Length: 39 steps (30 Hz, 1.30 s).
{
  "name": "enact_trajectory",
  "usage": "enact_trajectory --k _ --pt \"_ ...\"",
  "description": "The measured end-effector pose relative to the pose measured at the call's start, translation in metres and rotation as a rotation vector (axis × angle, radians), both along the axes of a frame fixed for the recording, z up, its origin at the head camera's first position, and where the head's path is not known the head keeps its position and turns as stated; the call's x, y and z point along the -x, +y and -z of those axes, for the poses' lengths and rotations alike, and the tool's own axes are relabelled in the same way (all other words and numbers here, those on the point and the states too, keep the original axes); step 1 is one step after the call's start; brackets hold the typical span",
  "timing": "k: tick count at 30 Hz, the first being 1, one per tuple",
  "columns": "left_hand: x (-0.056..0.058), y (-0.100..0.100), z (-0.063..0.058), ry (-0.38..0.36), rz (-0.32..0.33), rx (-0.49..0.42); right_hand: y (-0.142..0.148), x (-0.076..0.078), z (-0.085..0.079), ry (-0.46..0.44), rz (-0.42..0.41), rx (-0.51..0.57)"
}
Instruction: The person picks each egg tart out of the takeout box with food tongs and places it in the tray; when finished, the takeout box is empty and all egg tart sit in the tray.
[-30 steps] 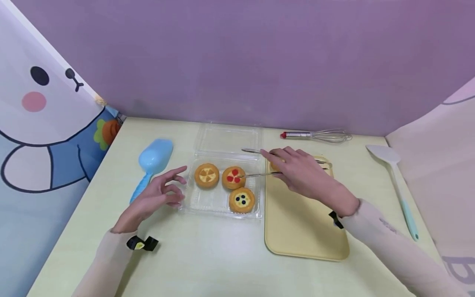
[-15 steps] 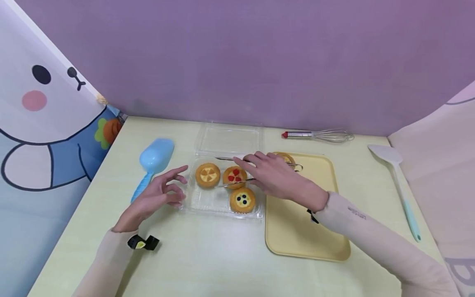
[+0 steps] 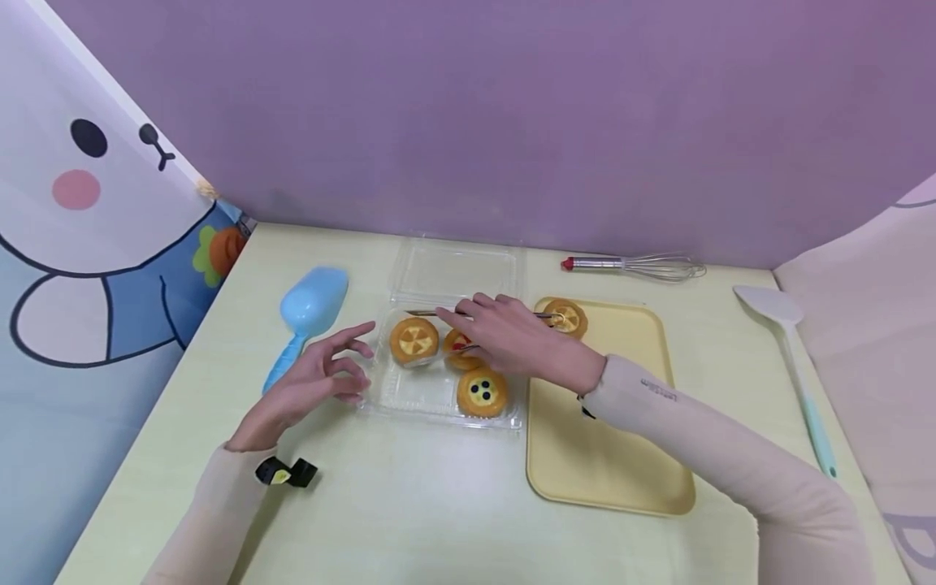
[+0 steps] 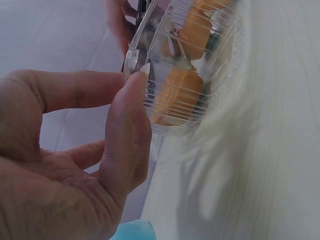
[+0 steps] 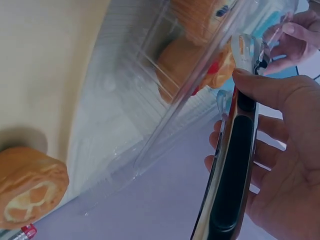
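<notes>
Metal tongs with dark handle panels (image 5: 235, 175) are held in my right hand (image 3: 504, 333). Their tips reach over the clear plastic container (image 3: 409, 398), one on either side of a tart with light wedges (image 3: 414, 340); I cannot tell whether they touch it. Under the tongs, a red-topped tart (image 3: 455, 351) is partly hidden by my hand. A tart with dark blue dots (image 3: 483, 392) sits at the container's front right. Beside the container's left rim is my left hand (image 3: 314, 378), fingers loosely bent; the left wrist view shows thumb and forefinger at the rim, contact unclear.
Another wedge-topped tart (image 3: 566, 318) lies at the back left of the yellow tray (image 3: 607, 455). A blue scoop (image 3: 314, 301) lies at left, a whisk (image 3: 629, 266) at the back, a white-and-mint spatula (image 3: 793, 357) at right. The container's lid (image 3: 459, 272) is folded back.
My right hand has moved left with the tongs, from over the tray's back left to over the container, uncovering the tart on the tray. My left hand has stayed put.
</notes>
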<state>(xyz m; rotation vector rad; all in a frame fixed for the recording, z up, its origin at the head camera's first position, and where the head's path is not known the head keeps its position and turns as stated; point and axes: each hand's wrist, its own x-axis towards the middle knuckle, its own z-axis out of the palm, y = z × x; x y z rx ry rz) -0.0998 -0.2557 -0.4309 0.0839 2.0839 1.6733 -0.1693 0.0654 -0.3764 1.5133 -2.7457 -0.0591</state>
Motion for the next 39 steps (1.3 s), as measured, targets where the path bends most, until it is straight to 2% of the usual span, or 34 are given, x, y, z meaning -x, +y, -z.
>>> enact_trajectory --k 9,20,32,39 --pt "0.000 0.000 -0.001 -0.011 -0.005 0.005 -0.010 0.002 0.006 0.021 -0.019 -0.062" --pt "-0.001 0.000 -0.004 -0.013 -0.007 0.010 -0.012 -0.018 -0.002 0.014 -0.057 -0.120" --pt "-0.004 -0.002 0.000 -0.010 -0.003 -0.004 -0.015 -0.027 0.007 0.043 -0.080 -0.117" --pt "-0.001 0.000 -0.002 0.000 -0.003 -0.015 -0.007 -0.033 0.006 0.031 -0.084 -0.105"
